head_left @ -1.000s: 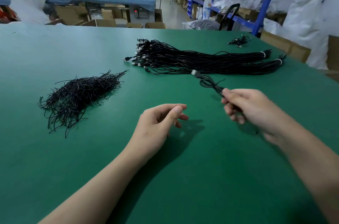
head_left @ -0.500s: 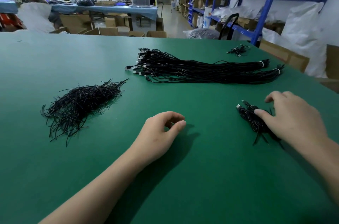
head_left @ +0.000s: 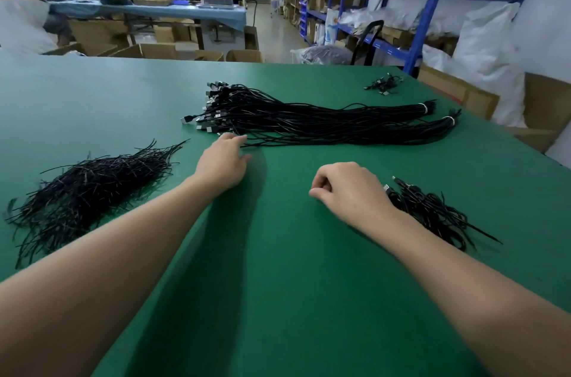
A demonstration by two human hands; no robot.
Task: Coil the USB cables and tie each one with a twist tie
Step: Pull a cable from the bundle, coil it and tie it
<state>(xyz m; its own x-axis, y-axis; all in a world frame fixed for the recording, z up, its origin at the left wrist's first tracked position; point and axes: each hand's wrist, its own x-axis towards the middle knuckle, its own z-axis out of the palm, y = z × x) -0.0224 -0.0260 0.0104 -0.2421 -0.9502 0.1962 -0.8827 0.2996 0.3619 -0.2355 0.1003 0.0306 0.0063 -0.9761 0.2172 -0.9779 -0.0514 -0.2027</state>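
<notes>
A long bundle of straight black USB cables (head_left: 324,121) lies across the middle of the green table (head_left: 278,253), with plugs at its left end and white bands at its right end. My left hand (head_left: 221,162) reaches forward, its straight fingers touching the near cables at the plug end. My right hand (head_left: 346,188) hovers low over the table with curled fingers and holds nothing. Just to its right lies a small heap of coiled, tied cables (head_left: 432,213). A pile of black twist ties (head_left: 92,188) sits at the left.
A few more coiled cables (head_left: 384,86) lie near the far right corner. The table's right edge runs close to cardboard boxes (head_left: 463,95) and blue shelving (head_left: 432,6). Another work table and people are far behind.
My right hand set the coiled cable down on the heap at the right, let go and drew back left. My left hand moved forward from the table's middle to the cable bundle.
</notes>
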